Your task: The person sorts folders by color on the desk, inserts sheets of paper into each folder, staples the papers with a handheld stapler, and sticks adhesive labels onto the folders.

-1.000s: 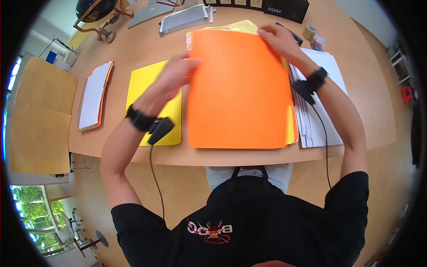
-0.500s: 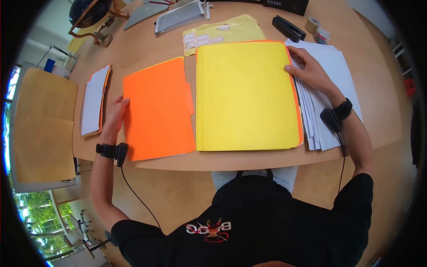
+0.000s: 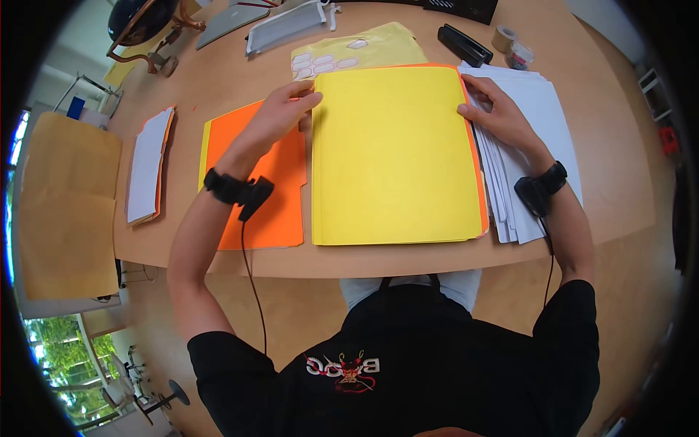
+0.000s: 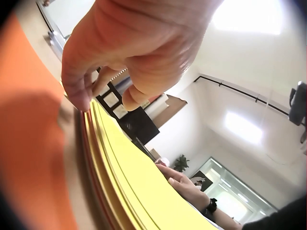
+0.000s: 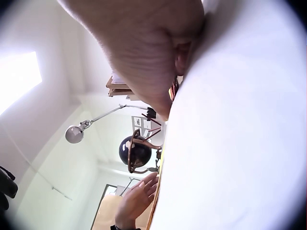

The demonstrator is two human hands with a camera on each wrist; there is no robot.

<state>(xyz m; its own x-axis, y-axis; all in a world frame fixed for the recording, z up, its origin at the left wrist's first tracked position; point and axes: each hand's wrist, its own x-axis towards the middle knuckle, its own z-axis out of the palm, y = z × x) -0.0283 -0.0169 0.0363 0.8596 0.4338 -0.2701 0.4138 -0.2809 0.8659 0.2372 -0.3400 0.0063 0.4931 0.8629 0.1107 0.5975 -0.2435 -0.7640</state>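
Observation:
A yellow folder (image 3: 393,160) lies on top of a stack of yellow and orange folders at the desk's front middle. My left hand (image 3: 280,116) is at the stack's upper left edge. In the left wrist view the left fingertips (image 4: 84,103) reach the layered folder edges, with the thumb apart from them. At the upper right corner my right hand (image 3: 502,116) rests on the stack's edge, thumb over the yellow face. Left of the stack lies an orange folder (image 3: 280,211) over a yellow one, partly hidden by my left forearm.
White papers (image 3: 535,109) lie under my right hand and wrist. A smaller paper pile (image 3: 148,167) sits at far left. Behind the stack are a yellow sheet with labels (image 3: 364,47), a black stapler (image 3: 464,45) and a tape roll (image 3: 504,38). A dark globe (image 3: 142,25) stands back left.
The orange folder went from the stack to the left pile in my left hand, which let it go and came back to the stack's left edge. My right hand stayed near the stack's upper right corner.

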